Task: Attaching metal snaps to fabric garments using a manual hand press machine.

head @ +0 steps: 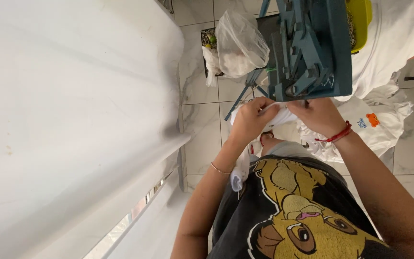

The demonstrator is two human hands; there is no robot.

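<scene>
Both hands, the left hand (249,117) and right hand (319,115), pinch closed on the white garment (280,116) under the teal press machine (310,48); better keep the cloth flat and fingers away from its head.

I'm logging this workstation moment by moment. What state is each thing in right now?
Left hand: closed on the white garment.
Right hand: gripping the same garment under the blue-green machine.
Clear plastic bag: bunched, partly filled.
Yellow tray: holds small pieces.
White clothes pile: crumpled.
</scene>
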